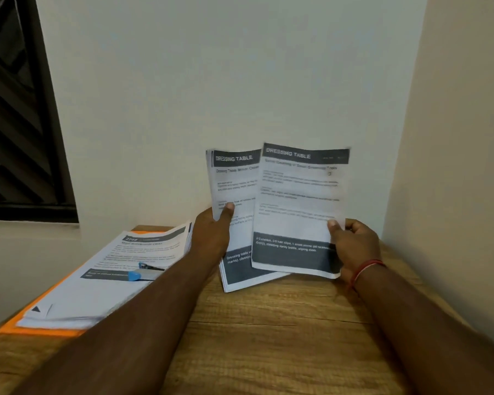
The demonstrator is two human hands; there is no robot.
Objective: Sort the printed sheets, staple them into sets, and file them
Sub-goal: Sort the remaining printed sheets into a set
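Left hand (211, 235): grips a thin bundle of sheets (234, 181), thumb (228, 208) pressed on the front, other fingers hidden behind the paper. Several page edges show at the bundle's left side and bottom corner, so it's more than one page.

Right hand (354, 246): pinches a single sheet (297, 201) at its right edge, thumb on the front, fingers curled behind.

Both are held upright between the hands and in front of the wall (240, 81). The single sheet overlaps the front of the bundle's right half. Both headers read "DRESSING TABLE"; the body text is too blurred to read. The bundle's lower corner hangs low over the table (268, 332); can't tell if it touches.

Left of the left hand, beyond the forearm: a pile of sheets (97, 295) lying flat on an orange folder (40, 330), whose edge sticks out along the pile's near and left sides. A stapler (144, 272), blue and silver, sits on top of the pile, just beside the left forearm.

Red thread (365, 269) around the right wrist. Dark window (15, 109) far left, well away from both hands.
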